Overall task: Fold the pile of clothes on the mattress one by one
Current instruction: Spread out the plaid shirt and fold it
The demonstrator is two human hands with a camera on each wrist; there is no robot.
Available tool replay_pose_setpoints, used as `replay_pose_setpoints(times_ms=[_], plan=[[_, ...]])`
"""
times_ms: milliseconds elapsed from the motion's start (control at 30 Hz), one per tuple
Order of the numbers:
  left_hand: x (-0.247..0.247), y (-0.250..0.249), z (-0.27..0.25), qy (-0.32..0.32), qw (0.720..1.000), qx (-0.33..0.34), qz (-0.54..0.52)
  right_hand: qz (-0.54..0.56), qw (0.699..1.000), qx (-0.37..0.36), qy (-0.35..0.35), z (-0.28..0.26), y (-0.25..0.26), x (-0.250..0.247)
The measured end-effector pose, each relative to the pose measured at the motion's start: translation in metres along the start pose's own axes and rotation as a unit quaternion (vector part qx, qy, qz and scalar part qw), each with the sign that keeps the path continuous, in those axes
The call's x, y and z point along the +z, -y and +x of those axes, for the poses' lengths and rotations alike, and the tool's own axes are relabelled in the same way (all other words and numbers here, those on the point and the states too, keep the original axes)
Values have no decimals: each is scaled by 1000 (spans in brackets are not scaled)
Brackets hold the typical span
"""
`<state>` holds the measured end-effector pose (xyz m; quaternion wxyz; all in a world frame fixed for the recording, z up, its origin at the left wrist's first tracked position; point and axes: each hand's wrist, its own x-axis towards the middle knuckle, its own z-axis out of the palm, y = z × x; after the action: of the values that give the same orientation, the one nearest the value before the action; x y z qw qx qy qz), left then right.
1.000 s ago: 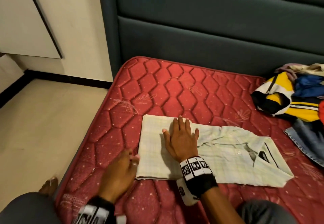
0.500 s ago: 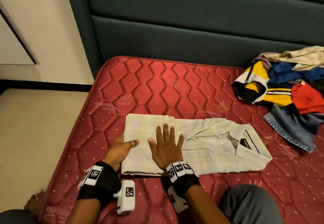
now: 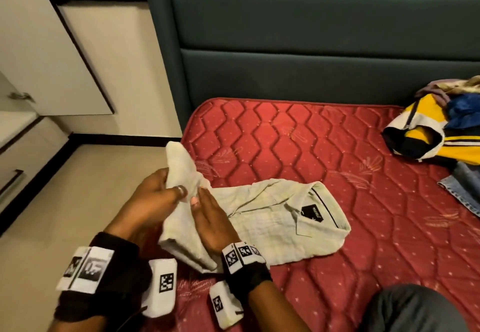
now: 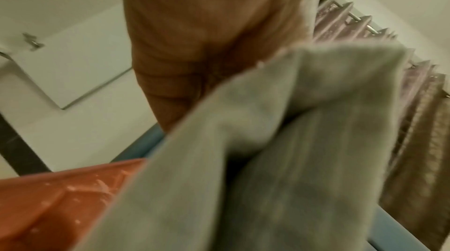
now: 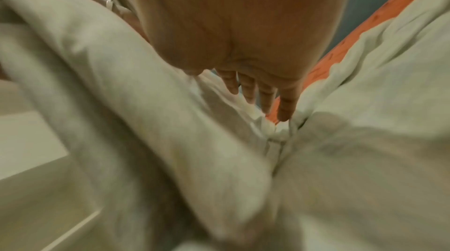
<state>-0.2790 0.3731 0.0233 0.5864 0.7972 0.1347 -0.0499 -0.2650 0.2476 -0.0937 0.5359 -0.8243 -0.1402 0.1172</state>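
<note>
Half-lifted shirt [image 3: 272,217] on mattress [image 3: 285,134]

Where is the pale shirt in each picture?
Head: shirt at centre, collar end flat on the mattress, tail end lifted.
Left wrist: shirt fills the lower right.
Right wrist: shirt fills most of the picture, around the right hand.
Shared landmark: the red mattress.

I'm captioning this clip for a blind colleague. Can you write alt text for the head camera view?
The left hand lifts the bottom end of a pale checked shirt off a red quilted mattress, while the right hand presses flat at the fold. A pile of unfolded clothes lies at the right.
</note>
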Motion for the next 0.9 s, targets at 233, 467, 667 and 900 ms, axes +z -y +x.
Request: replay_pose_setpoints(times_ms=[233,467,667,900], plan=[[144,-12,4,184,967,18,177,235,934,167,-211,-39,-58,-123],[121,48,0,145,877,134,438,279,924,210,-158,-55,-99,-141],[109,98,2,225,855,40,465,110,952,217,-183,-39,-98,-133],[154,91,5,213,835,104,496,62,957,193,-209,-38,-109,-199]])
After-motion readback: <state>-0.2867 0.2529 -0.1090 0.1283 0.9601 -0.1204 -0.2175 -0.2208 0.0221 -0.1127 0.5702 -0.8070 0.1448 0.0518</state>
